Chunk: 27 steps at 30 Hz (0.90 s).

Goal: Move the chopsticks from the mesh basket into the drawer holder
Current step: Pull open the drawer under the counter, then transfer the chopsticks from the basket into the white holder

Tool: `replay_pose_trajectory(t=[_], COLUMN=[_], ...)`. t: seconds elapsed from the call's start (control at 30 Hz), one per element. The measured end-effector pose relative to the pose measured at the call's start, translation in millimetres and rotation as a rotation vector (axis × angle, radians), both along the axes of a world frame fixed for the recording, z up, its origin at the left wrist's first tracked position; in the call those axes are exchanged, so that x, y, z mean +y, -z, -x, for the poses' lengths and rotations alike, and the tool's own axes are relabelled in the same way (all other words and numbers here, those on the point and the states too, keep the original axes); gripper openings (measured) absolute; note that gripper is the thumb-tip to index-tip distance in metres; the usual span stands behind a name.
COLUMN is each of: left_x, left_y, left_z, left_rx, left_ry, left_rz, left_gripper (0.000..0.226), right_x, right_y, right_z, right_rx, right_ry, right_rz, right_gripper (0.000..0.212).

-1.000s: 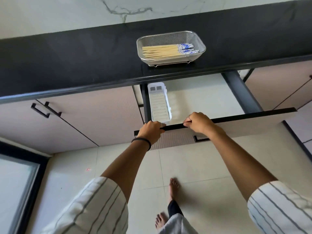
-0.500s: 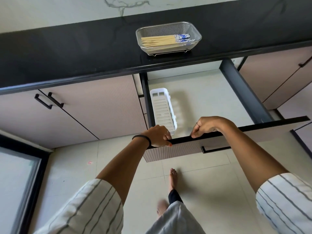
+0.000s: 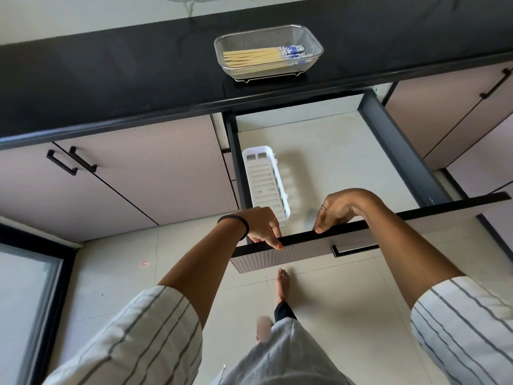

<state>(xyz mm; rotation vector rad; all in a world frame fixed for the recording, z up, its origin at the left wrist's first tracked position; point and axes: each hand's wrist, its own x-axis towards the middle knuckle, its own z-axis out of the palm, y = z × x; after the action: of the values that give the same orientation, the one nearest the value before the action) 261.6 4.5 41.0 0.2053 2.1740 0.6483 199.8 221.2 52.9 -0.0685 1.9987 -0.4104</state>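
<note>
Several pale wooden chopsticks (image 3: 258, 58) with blue-and-white patterned ends lie side by side in the steel mesh basket (image 3: 315, 41) on the black countertop (image 3: 111, 76). Below it the drawer (image 3: 341, 159) is pulled far out. A white slotted plastic holder (image 3: 265, 187) lies along its left side, with nothing in it. My left hand (image 3: 263, 226) rests its fingertips on the black top edge of the drawer front (image 3: 416, 215), just in front of the holder. My right hand (image 3: 337, 211) hangs over the same edge further right, fingers loosely bent, tips touching it.
Closed beige cabinet doors with black bar handles (image 3: 70, 162) flank the drawer on both sides. The drawer's dark right side wall (image 3: 399, 151) runs back to the counter. My bare foot (image 3: 282, 284) stands on the tiled floor under the drawer front. A dark-framed glass panel (image 3: 25, 301) is at left.
The drawer has slid further out toward me, showing the whole holder. Both hands have loosened from a grip on the drawer front to fingertips resting on its edge.
</note>
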Motion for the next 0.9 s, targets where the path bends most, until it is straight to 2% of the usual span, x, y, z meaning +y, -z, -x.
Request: replay_pose_trajectory(t=[0.2, 0.4, 0.47, 0.53, 0.63, 0.7, 0.77, 0.9], left_x=[2, -2, -6, -14, -28, -38, -45, -57], left_y=[-2, -13, -21, -29, -46, -58, -69, -81], left_z=[8, 28, 50, 80, 130, 157, 183, 225], left_rx=[-0.110, -0.290, -0.158, 0.128, 0.509, 0.614, 0.701, 0.801], left_ry=[-0.025, -0.048, -0.116, -0.266, -0.520, -0.721, -0.826, -0.922], left_rz=[-0.021, -0.044, -0.070, -0.090, -0.107, -0.177, -0.212, -0.175], left_gripper=[0.032, 0.040, 0.040, 0.036, 0.034, 0.041, 0.056, 0.076], right_x=[-3, -15, -21, -28, -39, -46, -51, -61], right_y=[-1, -6, -13, -24, -47, -66, -88, -116], right_z=[5, 21, 39, 63, 115, 150, 187, 255], right_rx=[-0.052, -0.216, -0.211, -0.077, 0.285, 0.567, 0.789, 1.019], right_ry=[-0.035, -0.170, -0.173, -0.117, -0.052, -0.004, 0.025, 0.047], right_rz=[-0.032, -0.065, -0.015, 0.085, 0.290, 0.427, 0.518, 0.546], right_gripper=[0.024, 0.036, 0.031, 0.011, 0.011, 0.011, 0.014, 0.017])
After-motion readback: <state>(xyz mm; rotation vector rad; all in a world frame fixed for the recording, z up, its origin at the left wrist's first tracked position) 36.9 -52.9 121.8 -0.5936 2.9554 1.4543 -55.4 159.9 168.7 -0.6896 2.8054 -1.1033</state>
